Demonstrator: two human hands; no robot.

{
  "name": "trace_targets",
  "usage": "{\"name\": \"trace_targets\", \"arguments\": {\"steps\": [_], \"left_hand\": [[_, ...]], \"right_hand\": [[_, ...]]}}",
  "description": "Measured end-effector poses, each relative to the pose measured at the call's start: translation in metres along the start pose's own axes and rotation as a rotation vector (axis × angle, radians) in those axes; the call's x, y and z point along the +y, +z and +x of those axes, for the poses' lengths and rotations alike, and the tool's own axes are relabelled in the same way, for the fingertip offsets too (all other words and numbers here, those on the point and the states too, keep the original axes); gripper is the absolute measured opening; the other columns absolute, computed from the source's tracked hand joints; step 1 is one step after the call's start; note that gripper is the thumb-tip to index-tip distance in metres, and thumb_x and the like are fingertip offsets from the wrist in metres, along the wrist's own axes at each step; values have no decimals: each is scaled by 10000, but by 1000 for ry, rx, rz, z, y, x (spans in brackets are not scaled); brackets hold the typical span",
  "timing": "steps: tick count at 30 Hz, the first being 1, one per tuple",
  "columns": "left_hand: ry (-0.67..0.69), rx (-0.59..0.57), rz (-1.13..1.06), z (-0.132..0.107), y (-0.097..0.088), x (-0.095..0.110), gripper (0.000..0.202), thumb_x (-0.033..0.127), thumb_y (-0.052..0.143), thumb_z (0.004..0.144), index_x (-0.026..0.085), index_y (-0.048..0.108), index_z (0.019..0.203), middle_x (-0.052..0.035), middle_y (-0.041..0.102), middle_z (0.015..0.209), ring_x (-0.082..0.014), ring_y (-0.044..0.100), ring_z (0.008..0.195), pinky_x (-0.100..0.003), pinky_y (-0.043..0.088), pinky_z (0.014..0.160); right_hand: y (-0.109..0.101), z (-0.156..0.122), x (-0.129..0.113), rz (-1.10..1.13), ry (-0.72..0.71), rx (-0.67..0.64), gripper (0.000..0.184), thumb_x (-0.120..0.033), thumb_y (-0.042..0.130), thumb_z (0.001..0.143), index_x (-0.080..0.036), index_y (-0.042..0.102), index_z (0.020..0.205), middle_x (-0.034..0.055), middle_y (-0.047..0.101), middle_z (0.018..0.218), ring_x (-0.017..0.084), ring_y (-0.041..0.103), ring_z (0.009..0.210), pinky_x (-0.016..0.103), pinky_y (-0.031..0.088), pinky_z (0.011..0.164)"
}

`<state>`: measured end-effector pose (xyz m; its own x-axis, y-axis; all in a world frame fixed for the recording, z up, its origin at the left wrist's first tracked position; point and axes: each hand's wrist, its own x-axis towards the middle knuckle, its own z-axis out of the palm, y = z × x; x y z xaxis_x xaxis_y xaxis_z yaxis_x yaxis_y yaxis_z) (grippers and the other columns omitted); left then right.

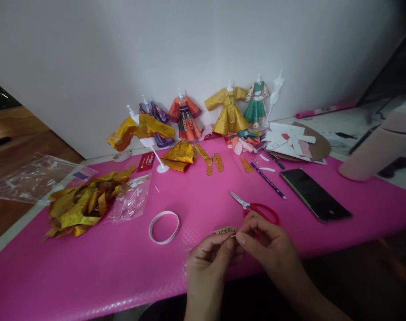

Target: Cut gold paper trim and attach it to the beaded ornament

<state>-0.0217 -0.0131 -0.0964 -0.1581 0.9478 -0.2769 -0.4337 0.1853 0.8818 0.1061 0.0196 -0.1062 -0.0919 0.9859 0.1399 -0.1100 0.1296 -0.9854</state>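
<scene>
Near the table's front edge, my left hand [211, 258] is closed, thumb against fingers. A small dark floral piece with a green edge [224, 230] shows just past its fingertips and seems held in them. My right hand [272, 245] pinches a thin whitish strip [234, 236] whose end meets my left thumb. The fingers hide most of both pieces. Right behind my right hand lie scissors with red handles [266, 211], blades slightly apart. A white ring-shaped roll [151, 228] lies to the left of my hands.
A pink mat [122, 267] covers the table. Miniature robes on stands, including a yellow robe [227, 111], line the wall. Yellow scraps [85, 203] and plastic bags lie left. A purple pencil [268, 180], phone [314, 194] and tilted pale bottle [379, 142] are right.
</scene>
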Motion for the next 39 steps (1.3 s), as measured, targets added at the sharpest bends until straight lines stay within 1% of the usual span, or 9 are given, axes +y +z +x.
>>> {"name": "trace_targets", "arguments": {"steps": [5, 10, 14, 20, 24, 27, 33, 39], "left_hand": [[-4, -7, -8, 1, 1, 0, 199, 348, 887, 675, 185, 813, 760, -54, 820, 807, -159, 750, 631, -232, 623, 650], [9, -4, -9, 0, 1, 0, 221, 364, 899, 653, 183, 811, 744, -51, 820, 798, -147, 742, 613, -217, 619, 637], [20, 10, 19, -1, 2, 0, 218, 358, 891, 666, 176, 810, 754, -55, 818, 797, -156, 746, 635, -223, 620, 648], [27, 15, 33, -2, 3, 1, 200, 341, 888, 664, 179, 807, 750, -56, 814, 804, -195, 762, 706, -263, 632, 680], [36, 11, 40, -1, 2, 1, 188, 336, 882, 674, 185, 806, 756, -50, 808, 783, -189, 758, 719, -254, 626, 689], [35, 9, 52, -1, 2, 1, 198, 355, 875, 684, 182, 805, 751, -52, 805, 776, -192, 755, 717, -268, 630, 697], [34, 19, 46, -2, 5, 2, 217, 367, 883, 666, 176, 802, 728, -40, 791, 716, -186, 748, 672, -264, 628, 681], [61, 62, 63, -3, 6, 2, 208, 357, 879, 670, 171, 801, 718, -41, 785, 688, -167, 728, 603, -249, 621, 638]], "right_hand": [[0, 0, -1, 1, 6, -5, 148, -206, 659, 811, -237, 637, 668, -42, 517, 680, 151, 489, 687, 297, 382, 675], [0, 0, -1, -6, 2, 0, 159, -209, 655, 817, -231, 619, 663, -42, 510, 683, 151, 486, 688, 298, 381, 675], [1, 0, -2, -6, 13, -2, 152, -214, 658, 817, -229, 624, 669, -36, 518, 686, 157, 492, 690, 304, 388, 675], [0, -1, -2, -14, 18, 6, 154, -220, 651, 823, -230, 623, 672, -31, 521, 685, 162, 496, 688, 309, 393, 672], [1, -1, -1, -16, 2, 5, 157, -212, 653, 817, -230, 617, 665, -27, 521, 690, 166, 499, 694, 312, 401, 677], [1, -1, -1, -16, 3, 7, 159, -208, 651, 819, -229, 619, 665, -29, 518, 685, 165, 498, 692, 310, 402, 676], [1, -1, -2, -16, 2, 8, 154, -210, 653, 810, -225, 616, 662, -29, 521, 679, 163, 498, 684, 307, 406, 666], [1, 0, -2, -44, -2, 12, 157, -216, 650, 806, -228, 610, 655, -20, 527, 676, 174, 505, 690, 316, 417, 676]]}}
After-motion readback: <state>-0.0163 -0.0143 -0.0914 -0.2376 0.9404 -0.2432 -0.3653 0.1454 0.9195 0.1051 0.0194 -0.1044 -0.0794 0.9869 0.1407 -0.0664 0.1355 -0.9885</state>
